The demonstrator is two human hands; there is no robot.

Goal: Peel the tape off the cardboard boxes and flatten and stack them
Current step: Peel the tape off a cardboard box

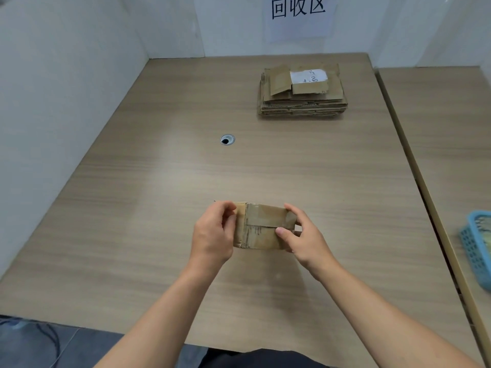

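Note:
A small brown cardboard box (261,229) with shiny tape across its top is held just above the table (159,195), near the front middle. My left hand (212,235) grips its left end, fingers curled over the top edge. My right hand (303,235) grips the right end, thumb pressed on the front face by the tape edge. A stack of flattened cardboard boxes (301,98) lies at the far right of the table; the top piece bears a white label.
A round cable hole (227,139) sits in the table's middle. White partition walls close the left and back sides, with a paper sign (299,11) on the back wall. A blue plastic basket (478,248) stands on the neighbouring table at the right edge.

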